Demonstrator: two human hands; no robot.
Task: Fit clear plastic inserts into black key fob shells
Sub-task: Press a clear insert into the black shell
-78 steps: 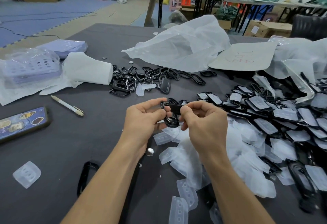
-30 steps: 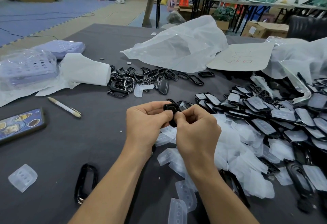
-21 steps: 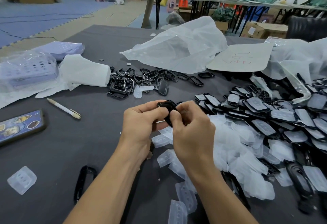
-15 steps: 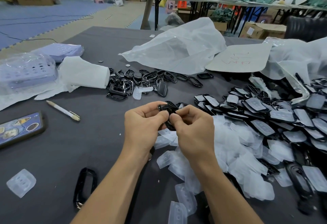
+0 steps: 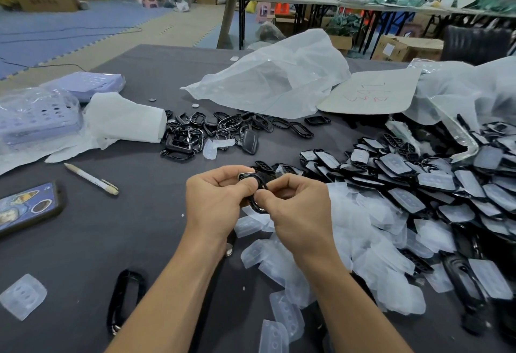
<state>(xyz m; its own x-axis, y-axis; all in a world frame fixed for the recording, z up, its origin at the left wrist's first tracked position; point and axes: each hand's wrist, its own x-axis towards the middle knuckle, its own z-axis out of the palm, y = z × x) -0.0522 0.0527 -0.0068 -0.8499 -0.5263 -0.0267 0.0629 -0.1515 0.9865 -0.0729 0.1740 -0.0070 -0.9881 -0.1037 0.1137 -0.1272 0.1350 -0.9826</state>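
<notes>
While both hands work close together above the middle of the dark grey worktop (image 5: pixel 125 227), they hold one small black oval plastic key fob shell (image 5: pixel 256 208) between them, lifted clear of the surface and tilted on edge. The left hand (image 5: pixel 215 199) curls thumb and forefinger round the shell's upper rim. The right hand (image 5: pixel 296 207) has its fingers curled in, with thumb and fingertip pinching the shell's near side. Whether a clear piece already sits inside cannot be told, because the fingers hide the opening.

Directly beneath the hands, spreading toward the front edge, lies a loose heap of clear frosted plastic inserts (image 5: pixel 279 263). Along the right edge spreads a large pile of black shells with inserts fitted (image 5: pixel 418 185). Toward the far middle is a cluster of empty black shell frames (image 5: pixel 192 136). A white pen (image 5: pixel 92 179) lies toward the left edge.

The step looks like pressing an insert home. Uneven fingertip pressure could leave one corner proud of the rim, or buckle the thin plastic. The grip is on the edges only, so a slip could flick the shell down into the heap, where it would mix with loose parts.
</notes>
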